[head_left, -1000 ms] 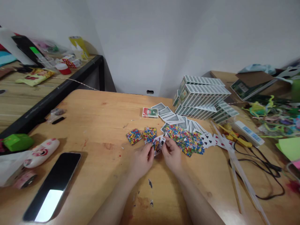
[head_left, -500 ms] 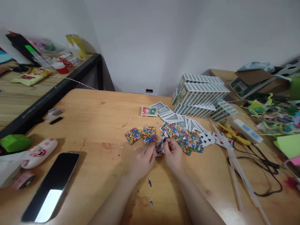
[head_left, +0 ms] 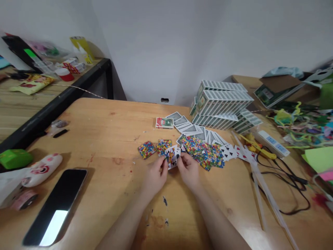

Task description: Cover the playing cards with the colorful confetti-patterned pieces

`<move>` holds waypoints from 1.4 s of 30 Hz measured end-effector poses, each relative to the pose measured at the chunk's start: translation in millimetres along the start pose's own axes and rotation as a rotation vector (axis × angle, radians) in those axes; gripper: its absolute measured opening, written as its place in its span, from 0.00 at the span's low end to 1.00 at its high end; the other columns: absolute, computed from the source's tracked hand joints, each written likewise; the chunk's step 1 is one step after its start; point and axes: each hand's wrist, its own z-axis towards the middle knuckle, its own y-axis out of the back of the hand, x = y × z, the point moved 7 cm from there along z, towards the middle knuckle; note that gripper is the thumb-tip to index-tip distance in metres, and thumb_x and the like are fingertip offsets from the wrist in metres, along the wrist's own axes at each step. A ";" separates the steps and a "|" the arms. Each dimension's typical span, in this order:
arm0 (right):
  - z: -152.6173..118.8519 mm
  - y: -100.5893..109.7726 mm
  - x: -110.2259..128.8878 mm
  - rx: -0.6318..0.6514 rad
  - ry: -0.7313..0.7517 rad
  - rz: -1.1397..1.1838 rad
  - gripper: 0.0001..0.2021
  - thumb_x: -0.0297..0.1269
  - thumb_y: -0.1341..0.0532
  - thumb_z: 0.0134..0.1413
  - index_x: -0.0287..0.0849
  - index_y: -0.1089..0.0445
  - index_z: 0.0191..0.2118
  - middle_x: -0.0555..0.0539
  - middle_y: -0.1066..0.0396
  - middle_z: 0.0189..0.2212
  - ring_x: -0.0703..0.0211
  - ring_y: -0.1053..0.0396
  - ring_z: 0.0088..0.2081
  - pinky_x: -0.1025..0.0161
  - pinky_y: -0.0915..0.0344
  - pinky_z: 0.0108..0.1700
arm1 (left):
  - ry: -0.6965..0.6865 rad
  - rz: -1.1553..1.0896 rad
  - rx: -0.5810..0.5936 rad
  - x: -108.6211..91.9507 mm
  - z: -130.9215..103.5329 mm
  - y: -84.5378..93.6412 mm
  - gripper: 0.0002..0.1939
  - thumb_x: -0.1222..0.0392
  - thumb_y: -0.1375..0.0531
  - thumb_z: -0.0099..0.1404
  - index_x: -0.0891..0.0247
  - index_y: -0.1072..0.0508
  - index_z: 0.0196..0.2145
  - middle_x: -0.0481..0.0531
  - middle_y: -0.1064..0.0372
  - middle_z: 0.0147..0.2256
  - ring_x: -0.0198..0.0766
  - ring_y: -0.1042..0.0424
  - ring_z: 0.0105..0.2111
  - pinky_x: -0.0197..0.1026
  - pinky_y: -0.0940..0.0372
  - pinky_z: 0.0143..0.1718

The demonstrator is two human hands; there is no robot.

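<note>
Two or more playing cards (head_left: 171,158) are held up between my hands, faces toward me, a picture card of clubs in front. My left hand (head_left: 155,173) pinches their left edge with thumb and fingers. On the right edge my right hand (head_left: 189,170) is closed in a pinch too. Just behind lies a card with a colourful patterned back (head_left: 163,146), partly covered by the held cards. A second colourful card (head_left: 147,150) rests to its left. Right of my hands spreads a pile of colourful-backed cards (head_left: 205,151), with face-up club cards (head_left: 229,152) beyond it.
A boxed deck (head_left: 164,123) and fanned grey-backed cards (head_left: 191,129) lie behind. Striped card cartons (head_left: 223,102) are stacked at back right. Clear plastic strips (head_left: 262,184), a power strip (head_left: 273,143) and a black cable stand right. A phone (head_left: 56,206) lies left.
The held cards have turned so that their faces now show toward me, and they spread slightly apart. My hands stay close together, each still pinching an edge.
</note>
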 end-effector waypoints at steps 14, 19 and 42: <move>-5.3 -8.5 6.1 0.017 0.018 0.136 0.09 0.34 0.45 0.50 0.41 0.33 0.38 0.46 0.28 0.32 0.58 0.30 0.34 0.63 0.35 0.37 | -0.004 -0.022 -0.054 -4.5 -4.2 2.5 0.11 0.62 0.52 0.62 0.64 0.32 0.36 0.52 0.29 0.27 0.34 0.30 0.25 0.33 0.37 0.26; -2.3 -7.0 -0.5 0.081 -0.005 0.034 0.08 0.36 0.45 0.50 0.40 0.31 0.33 0.47 0.28 0.26 0.59 0.31 0.28 0.63 0.34 0.33 | -0.181 0.104 -0.152 -16.0 -3.9 14.9 0.09 0.65 0.50 0.61 0.65 0.32 0.37 0.53 0.28 0.28 0.36 0.28 0.27 0.36 0.34 0.29; -7.7 0.3 17.2 -0.046 0.160 -0.368 0.09 0.36 0.48 0.51 0.42 0.31 0.30 0.49 0.30 0.23 0.61 0.33 0.24 0.66 0.37 0.28 | -0.339 0.130 -0.182 -30.5 -6.8 18.1 0.09 0.67 0.50 0.61 0.66 0.32 0.36 0.54 0.28 0.27 0.36 0.28 0.29 0.36 0.34 0.32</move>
